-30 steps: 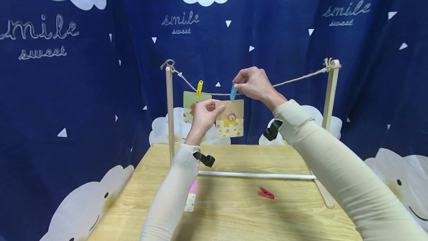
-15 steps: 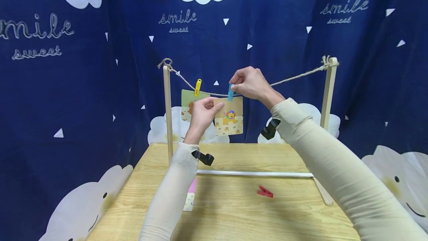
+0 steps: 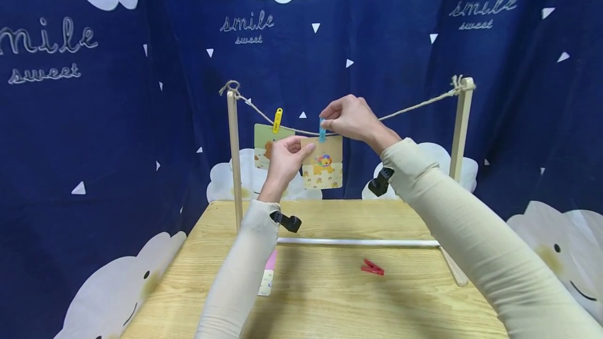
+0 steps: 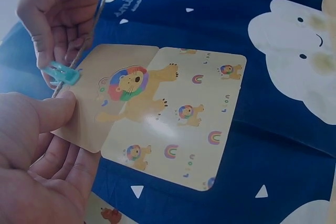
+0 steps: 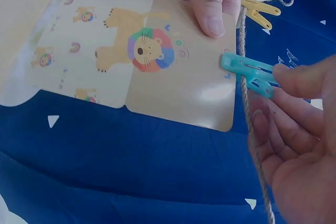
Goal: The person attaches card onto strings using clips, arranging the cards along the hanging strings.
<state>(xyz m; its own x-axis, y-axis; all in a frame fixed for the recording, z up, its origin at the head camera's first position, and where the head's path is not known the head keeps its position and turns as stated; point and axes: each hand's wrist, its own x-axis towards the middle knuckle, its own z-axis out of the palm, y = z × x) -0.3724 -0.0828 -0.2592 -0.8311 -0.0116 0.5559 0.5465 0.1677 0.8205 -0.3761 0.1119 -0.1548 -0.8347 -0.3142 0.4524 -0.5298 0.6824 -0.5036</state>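
Observation:
My left hand (image 3: pixel 285 164) pinches a tan and cream card (image 3: pixel 322 171) with a lion on it by its upper left edge, thumb in front. A blue clothespin (image 5: pixel 247 72) sits across the twine (image 5: pixel 250 124) and over the card's top edge. The thumb and fingers of my right hand (image 3: pixel 350 117) hold this clothespin by its handle end. To the left, a green card (image 3: pixel 261 140) hangs from the same twine under a yellow clothespin (image 3: pixel 277 120), partly hidden by my left hand.
Two wooden posts (image 3: pixel 234 156) carry the twine, with a white bar (image 3: pixel 358 242) low between them. A red clothespin (image 3: pixel 372 267) lies on the wooden table (image 3: pixel 330 307). A pink and white card (image 3: pixel 267 276) lies partly behind my left forearm.
The lion card and the blue clothespin have come together: earlier the card's top edge was just below the clothespin, and now the clothespin overlaps it. The head view has shifted slightly.

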